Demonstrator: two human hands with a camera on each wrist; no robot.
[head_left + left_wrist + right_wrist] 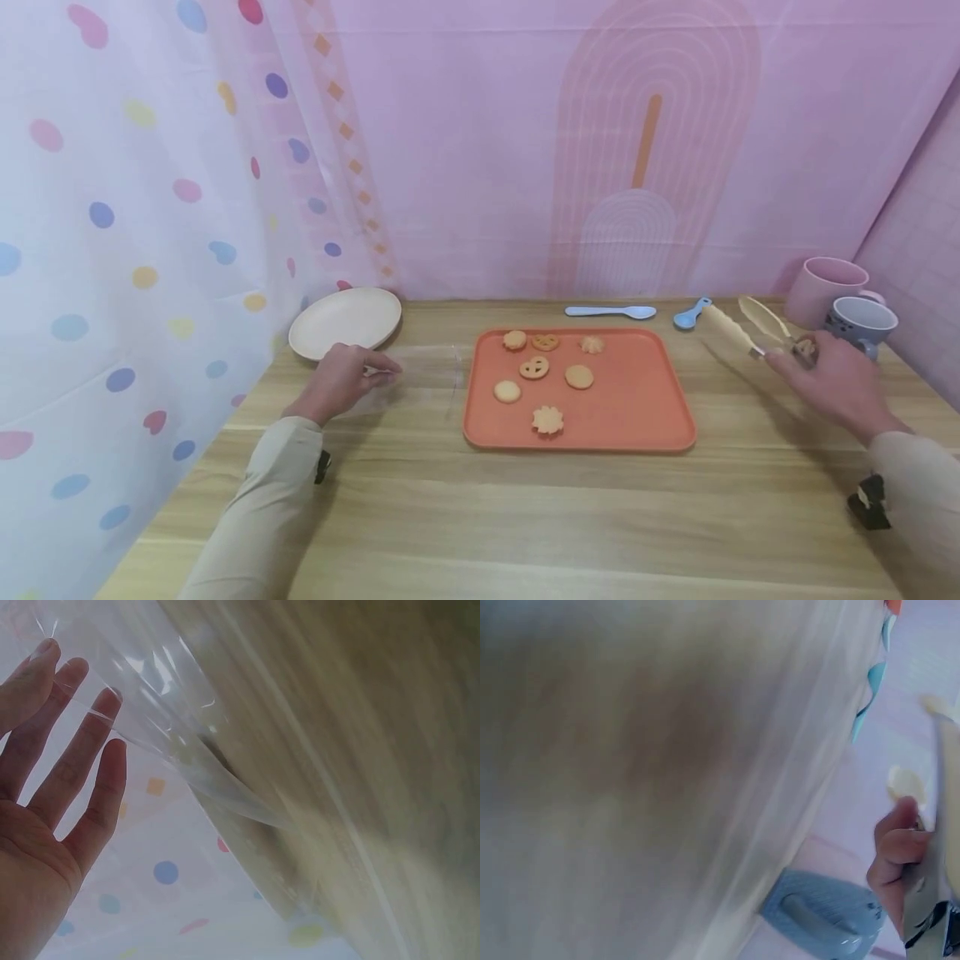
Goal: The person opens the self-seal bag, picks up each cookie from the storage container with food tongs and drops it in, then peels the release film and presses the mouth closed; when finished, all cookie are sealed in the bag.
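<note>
Between thumb and fingertips, my left hand (337, 385) pinches the edge of a clear plastic bag (427, 368). The bag spreads out toward the tray, and in the left wrist view the see-through film (161, 682) hangs from the fingertips. On the right, my right hand (843, 385) grips a pair of tongs (731, 332) with cream-coloured tips and a metal body. The tong tips stand apart with nothing between them, pointing toward the back of the table. An orange tray (637, 408) in the middle bears several cookies, among them pretzel-shaped ones (534, 367) and a flower-shaped one (547, 421).
At the back left is a cream plate (348, 317). Along the back edge lie a light blue spoon (611, 312) and a small blue scoop (688, 318). A pink mug (821, 292) and a grey-blue mug (862, 321) stand close behind my right hand.
</note>
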